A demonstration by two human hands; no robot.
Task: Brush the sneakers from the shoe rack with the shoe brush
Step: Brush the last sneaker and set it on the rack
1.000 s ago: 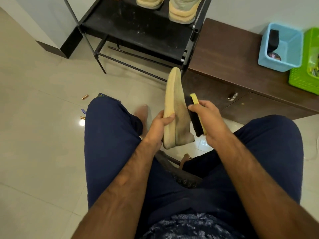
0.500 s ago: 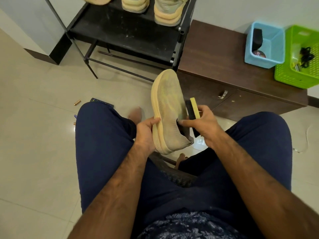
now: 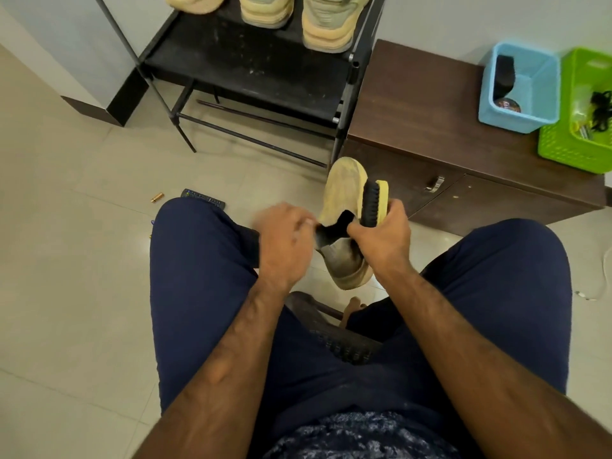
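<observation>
Pale tiles cover the floor (image 3: 82, 276), which takes up most of the view. Navy trousers (image 3: 198, 276) clothe the person's two legs, spread to left and right in the near half.

On the right stands a dark wooden cabinet (image 3: 430, 120). Just to its left, at the far edge, is a black shoe rack (image 3: 258, 71). Three pale sneakers (image 3: 328, 24) sit side by side on the rack's shelf, cut off by the top of the view. On the cabinet's far right end a blue basket (image 3: 536, 94) stands just beside a green basket (image 3: 569, 147).

Between the knees, in the air, is a tan sneaker (image 3: 342, 187), with its toe pointing far and its heel near. The right hand (image 3: 384, 240) grips a brush (image 3: 374, 202) with dark bristles and a yellow back. Its thumb reaches into the sneaker's opening. The brush lies along the sneaker's right side, bristles toward it. The left hand (image 3: 284, 243) is blurred, with its fingers curled right at the left edge of the opening. Whether it grips the sneaker I cannot tell.

On the floor, beyond the left knee, lies a dark remote (image 3: 203, 198). Just left of it is a small battery (image 3: 157, 197).
</observation>
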